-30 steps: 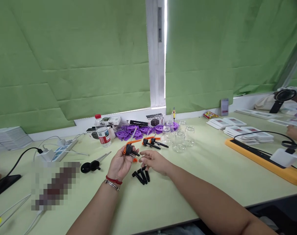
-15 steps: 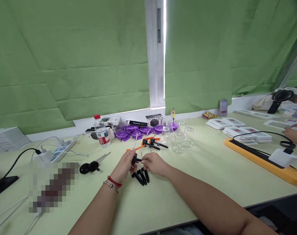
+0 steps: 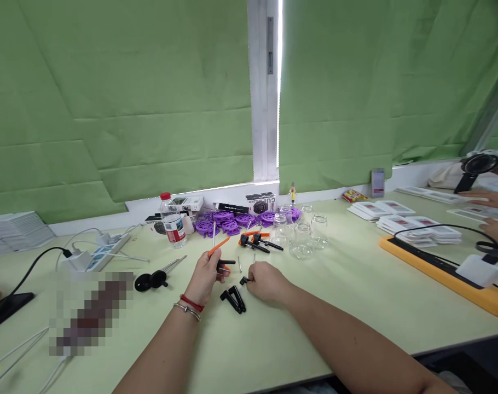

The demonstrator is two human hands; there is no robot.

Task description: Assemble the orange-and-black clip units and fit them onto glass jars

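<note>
My left hand (image 3: 204, 277) is closed around a black plastic part (image 3: 227, 262) with an orange strip (image 3: 218, 246) and a thin metal rod (image 3: 214, 232) sticking up from it. To the right, my right hand (image 3: 269, 282) has its fingers closed on a black L-shaped handle (image 3: 244, 280), mostly hidden by the fingers. Two similar black handles (image 3: 233, 299) lie on the table between my forearms. A small metal pin (image 3: 239, 264) lies between the hands. Beyond them rest black parts with shafts (image 3: 255, 242) and orange strips (image 3: 245, 236).
Glass jars (image 3: 301, 242) stand behind my right hand, near purple plastic pieces (image 3: 222, 221). A water bottle (image 3: 174, 224) and black round parts with metal rods (image 3: 151, 280) are to the left. An orange strip-shaped case (image 3: 441, 276) and white card stacks (image 3: 421, 230) lie right, near another person's hands (image 3: 493, 230).
My right hand has left the part in my left hand and closed on one of the loose black handles. My left hand has tilted its part, so the orange strip shows.
</note>
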